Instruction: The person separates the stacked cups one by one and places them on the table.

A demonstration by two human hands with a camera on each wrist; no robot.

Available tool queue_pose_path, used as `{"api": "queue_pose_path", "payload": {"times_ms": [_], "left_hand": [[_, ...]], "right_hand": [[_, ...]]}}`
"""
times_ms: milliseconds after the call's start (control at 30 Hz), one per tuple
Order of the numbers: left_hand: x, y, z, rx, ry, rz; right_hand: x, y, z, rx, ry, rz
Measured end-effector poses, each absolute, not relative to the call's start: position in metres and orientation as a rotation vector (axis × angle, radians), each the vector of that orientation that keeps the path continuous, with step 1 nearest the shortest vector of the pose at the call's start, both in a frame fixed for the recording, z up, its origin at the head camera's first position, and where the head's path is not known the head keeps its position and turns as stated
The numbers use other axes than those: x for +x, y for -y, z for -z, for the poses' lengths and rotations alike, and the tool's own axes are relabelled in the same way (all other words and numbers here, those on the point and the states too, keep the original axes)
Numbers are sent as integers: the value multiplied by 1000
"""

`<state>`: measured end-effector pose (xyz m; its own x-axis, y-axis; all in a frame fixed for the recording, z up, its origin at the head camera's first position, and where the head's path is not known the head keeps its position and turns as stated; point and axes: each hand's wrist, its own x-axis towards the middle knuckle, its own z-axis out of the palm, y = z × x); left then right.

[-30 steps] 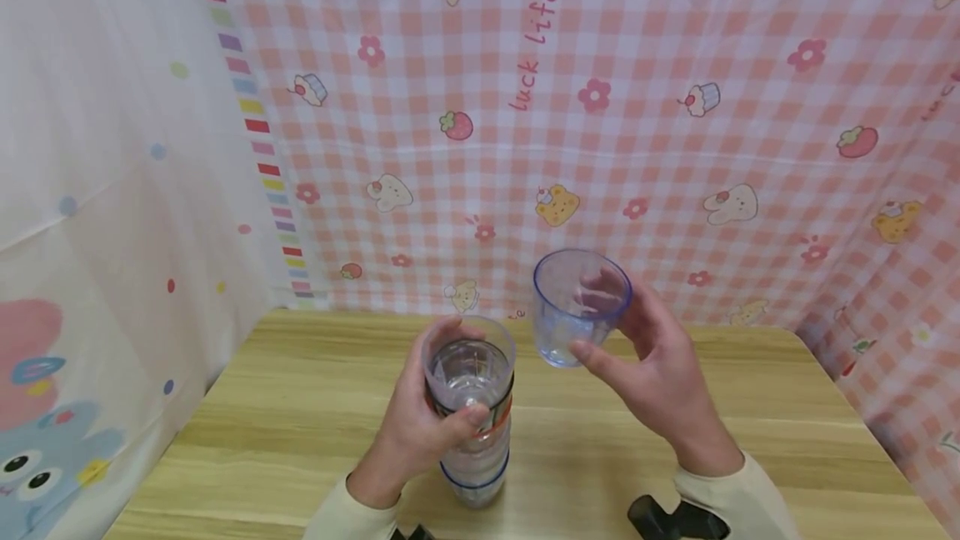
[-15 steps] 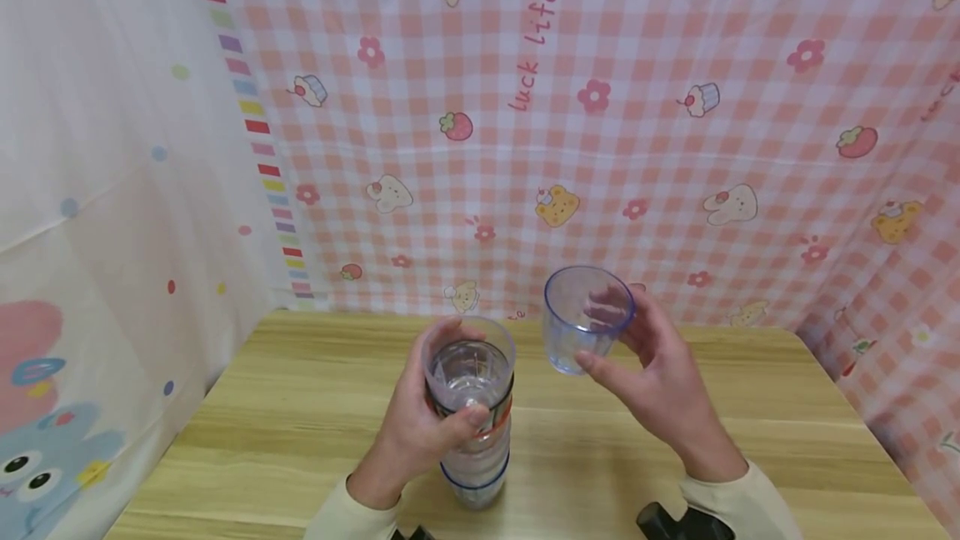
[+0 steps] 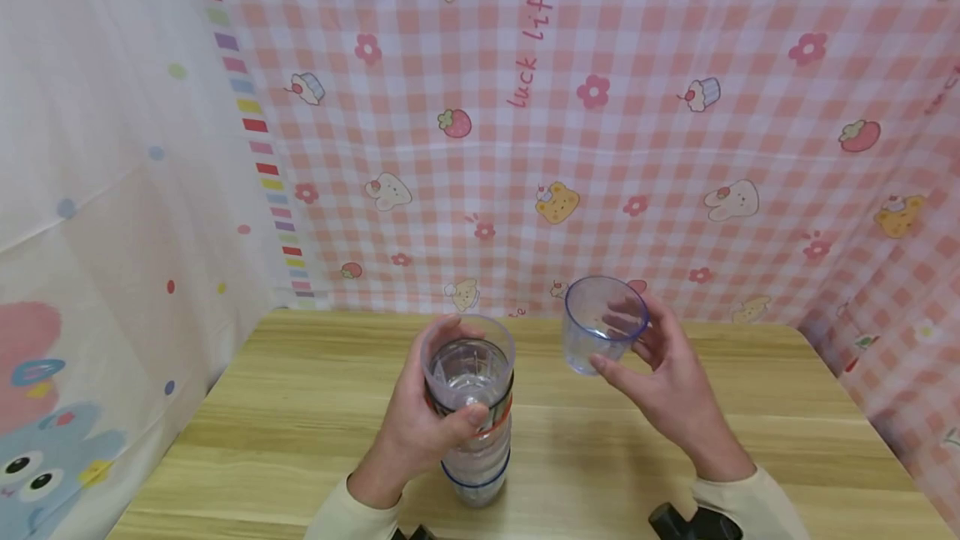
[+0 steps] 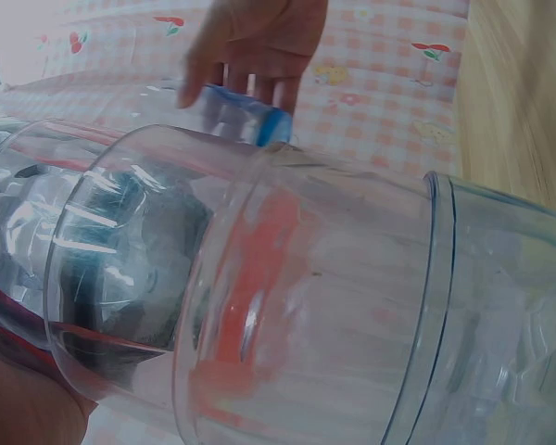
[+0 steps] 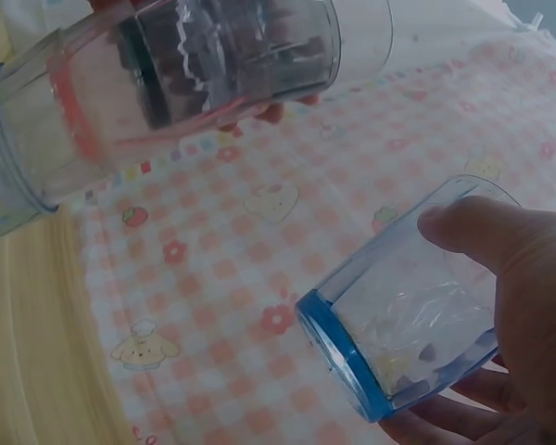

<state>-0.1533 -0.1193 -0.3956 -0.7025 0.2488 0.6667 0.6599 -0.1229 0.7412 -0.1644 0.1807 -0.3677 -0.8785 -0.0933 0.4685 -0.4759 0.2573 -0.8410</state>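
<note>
Left hand (image 3: pixel 420 432) wrapped around stack of clear plastic cups (image 3: pixel 471 415) standing on table (image 3: pixel 300 407), lower centre of frame. Right hand (image 3: pixel 667 390) curled around blue-rimmed clear cup (image 3: pixel 600 336), held above table right of centre.

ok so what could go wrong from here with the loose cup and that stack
1. The right hand holds the blue-rimmed cup in the air by fingertips and thumb only; smooth clear plastic could slip and drop onto the table.
2. The stack of cups is tall and narrow, gripped near its top by the left hand; a sideways nudge could tip it.
3. The nested cups sit tightly, so pulling the next one might lift several together.
</note>
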Motion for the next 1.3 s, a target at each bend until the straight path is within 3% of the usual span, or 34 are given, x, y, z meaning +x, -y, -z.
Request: {"api": "queue_pose_path", "payload": {"times_ms": [1300], "left_hand": [[-153,120,396,-1053,1826,1850]], "right_hand": [[-180,-235,442,32,2561,-1578]]}}
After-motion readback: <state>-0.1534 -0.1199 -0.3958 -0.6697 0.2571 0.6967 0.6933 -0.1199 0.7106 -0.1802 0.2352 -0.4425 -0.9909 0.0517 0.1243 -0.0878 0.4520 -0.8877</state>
